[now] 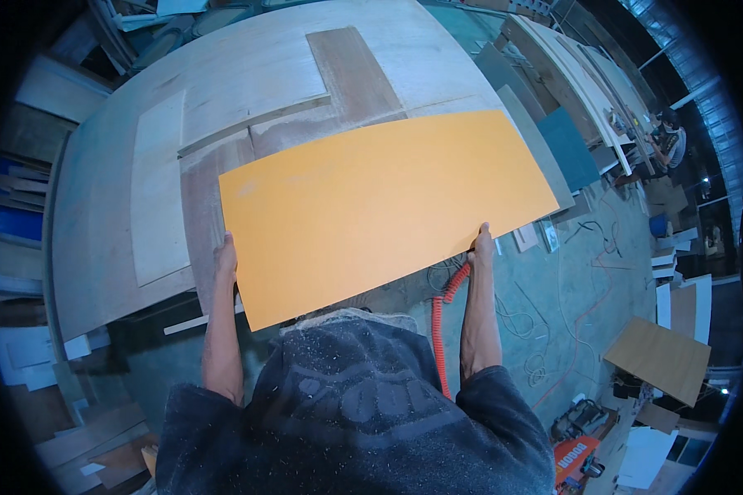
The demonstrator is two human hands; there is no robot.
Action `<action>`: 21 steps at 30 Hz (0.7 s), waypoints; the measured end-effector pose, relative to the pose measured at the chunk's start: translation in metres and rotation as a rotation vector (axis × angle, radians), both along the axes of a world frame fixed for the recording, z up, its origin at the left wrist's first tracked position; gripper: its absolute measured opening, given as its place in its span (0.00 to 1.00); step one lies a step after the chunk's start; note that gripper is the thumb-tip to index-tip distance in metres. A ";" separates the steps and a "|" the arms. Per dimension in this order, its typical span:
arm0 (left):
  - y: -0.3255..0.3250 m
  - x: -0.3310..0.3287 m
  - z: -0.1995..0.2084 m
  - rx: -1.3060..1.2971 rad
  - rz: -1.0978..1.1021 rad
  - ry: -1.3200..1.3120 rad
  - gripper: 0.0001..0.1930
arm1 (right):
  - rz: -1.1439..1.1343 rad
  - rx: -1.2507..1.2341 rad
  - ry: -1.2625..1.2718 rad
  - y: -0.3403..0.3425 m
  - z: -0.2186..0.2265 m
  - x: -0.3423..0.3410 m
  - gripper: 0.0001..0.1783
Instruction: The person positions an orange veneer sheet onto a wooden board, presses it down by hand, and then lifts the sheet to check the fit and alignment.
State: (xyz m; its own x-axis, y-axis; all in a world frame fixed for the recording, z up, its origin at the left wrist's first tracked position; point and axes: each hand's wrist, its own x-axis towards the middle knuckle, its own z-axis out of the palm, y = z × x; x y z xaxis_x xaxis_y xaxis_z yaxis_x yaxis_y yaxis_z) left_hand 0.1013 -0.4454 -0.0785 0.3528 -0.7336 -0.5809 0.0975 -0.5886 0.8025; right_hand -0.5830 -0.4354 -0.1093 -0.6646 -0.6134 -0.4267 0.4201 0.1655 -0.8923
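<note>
A wide, flat orange-yellow panel (380,210) is held up in front of me, tilted so its right end lies farther away. My left hand (225,257) grips its left edge, thumb on the top face and fingers hidden underneath. At the near edge, toward the right, my right hand (483,242) pinches the panel with the thumb on top; its other fingers are mostly out of sight. Beyond and partly beneath the panel is a large pale work table (91,223), on which a brown wooden board (351,70) and a thin strip (256,124) lie.
An orange coiled hose (439,338) hangs beside my right forearm. Cables (537,363) trail over the floor on the right. A stack of boards (553,74) stands at the far right, with another person (669,144) near it. A wooden sheet (659,359) and an orange machine (576,458) are lower right.
</note>
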 end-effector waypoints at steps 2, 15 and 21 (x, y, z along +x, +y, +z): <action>-0.004 -0.011 -0.001 -0.005 -0.004 0.024 0.33 | 0.026 -0.029 -0.047 0.000 -0.004 -0.020 0.29; 0.010 -0.012 0.004 0.219 -0.047 -0.333 0.39 | 0.060 -0.239 -0.281 0.004 -0.002 -0.006 0.33; 0.038 -0.040 0.037 0.131 -0.022 -0.310 0.34 | -0.024 -0.122 -0.270 0.002 0.036 0.014 0.33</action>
State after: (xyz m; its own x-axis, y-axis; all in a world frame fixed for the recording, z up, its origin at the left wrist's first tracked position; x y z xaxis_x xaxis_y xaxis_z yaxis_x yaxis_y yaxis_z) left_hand 0.0613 -0.4070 -0.0415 0.5124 -0.6695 -0.5378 -0.1536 -0.6876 0.7097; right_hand -0.5687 -0.4331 -0.0736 -0.5521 -0.6565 -0.5140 0.6473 0.0511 -0.7606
